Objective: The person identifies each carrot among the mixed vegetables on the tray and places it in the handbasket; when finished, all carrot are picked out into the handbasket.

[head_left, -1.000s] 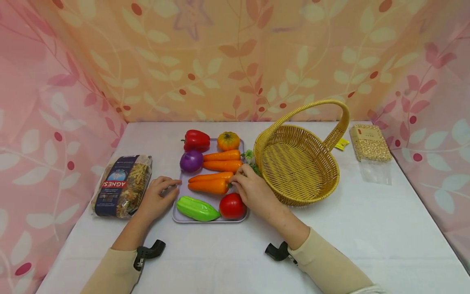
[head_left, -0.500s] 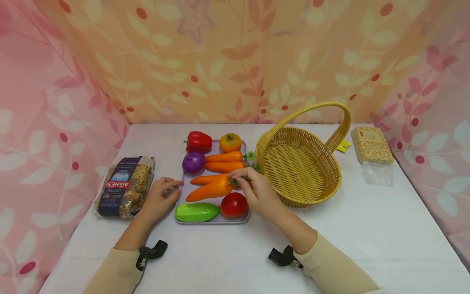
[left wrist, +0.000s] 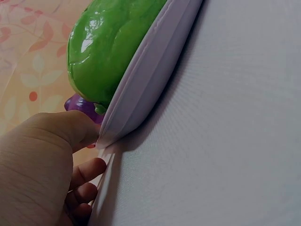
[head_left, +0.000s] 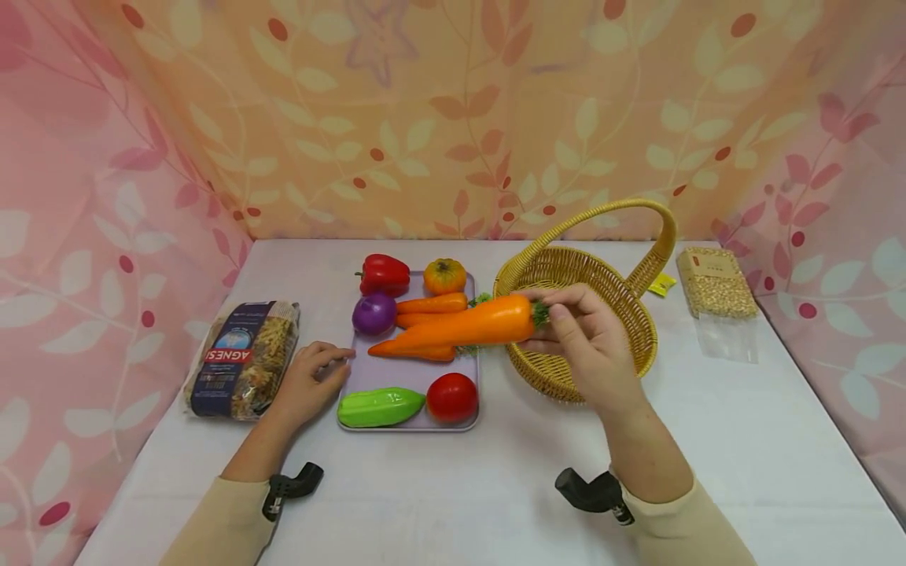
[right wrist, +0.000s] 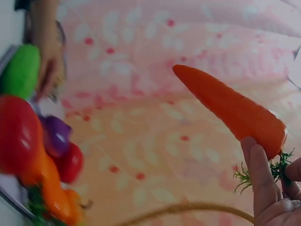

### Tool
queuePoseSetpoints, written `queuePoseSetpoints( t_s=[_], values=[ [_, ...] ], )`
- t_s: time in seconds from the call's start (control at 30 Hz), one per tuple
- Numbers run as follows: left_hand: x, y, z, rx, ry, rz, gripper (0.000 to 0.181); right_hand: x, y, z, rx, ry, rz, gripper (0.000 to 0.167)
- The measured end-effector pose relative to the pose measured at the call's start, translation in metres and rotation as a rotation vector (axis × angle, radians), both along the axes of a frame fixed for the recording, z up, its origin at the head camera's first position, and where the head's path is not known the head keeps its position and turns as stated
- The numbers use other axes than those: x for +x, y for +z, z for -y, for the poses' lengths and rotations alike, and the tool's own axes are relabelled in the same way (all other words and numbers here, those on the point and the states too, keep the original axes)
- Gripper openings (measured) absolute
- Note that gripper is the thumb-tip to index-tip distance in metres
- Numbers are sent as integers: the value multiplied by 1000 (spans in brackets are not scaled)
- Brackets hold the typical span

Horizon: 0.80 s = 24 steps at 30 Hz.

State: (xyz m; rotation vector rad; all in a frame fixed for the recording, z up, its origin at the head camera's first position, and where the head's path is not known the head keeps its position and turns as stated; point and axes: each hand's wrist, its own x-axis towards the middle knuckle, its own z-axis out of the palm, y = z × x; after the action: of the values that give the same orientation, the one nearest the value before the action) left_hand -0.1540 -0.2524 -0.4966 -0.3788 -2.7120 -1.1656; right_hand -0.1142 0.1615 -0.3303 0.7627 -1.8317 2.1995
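The carrot (head_left: 481, 324) is now hanging free, no longer lying on the tray (head_left: 366, 373), so lifting seems done; the right hand (head_left: 598, 338) is pinching its leafy top (head_left: 540, 314) near the basket (head_left: 552, 385). The left hand (head_left: 314, 377) is resting beside the tray, holding nothing.

On the worktop (head_left: 453, 495), a pasta bag (head_left: 241, 360) lies left of the tray (head_left: 403, 374), the basket (head_left: 602, 267) stands right of it, and a grain packet (head_left: 716, 281) lies farther right.

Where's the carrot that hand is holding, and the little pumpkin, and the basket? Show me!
Carrot (head_left: 488, 321): head view, middle of its orange body.
Little pumpkin (head_left: 444, 278): head view, middle of its visible side.
Basket (head_left: 583, 269): head view, inside of its far wall.
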Motion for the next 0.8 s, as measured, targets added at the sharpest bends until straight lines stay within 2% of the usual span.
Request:
queuePoseSetpoints(
  t_s=[0.27, 0.4, 0.5, 0.6, 0.8],
  values=[
    [0, -2, -1, 1, 1, 0, 22, 5, 24, -57, -325, -205, -5, 12],
    [0, -2, 0, -1, 1, -1, 22, 5, 31, -84, -347, -356, 71, 16],
    [0, -1, 0, -1, 4, 4, 22, 5, 33, -101, -264, -462, 141, 16],
    [0, -1, 0, 3, 3, 9, 22, 3, 29, -116, -181, -497, 171, 14],
    [-1, -1, 0, -6, 0, 1, 23, -17, 9, -135, 18, -467, 202, 14]
  ],
)
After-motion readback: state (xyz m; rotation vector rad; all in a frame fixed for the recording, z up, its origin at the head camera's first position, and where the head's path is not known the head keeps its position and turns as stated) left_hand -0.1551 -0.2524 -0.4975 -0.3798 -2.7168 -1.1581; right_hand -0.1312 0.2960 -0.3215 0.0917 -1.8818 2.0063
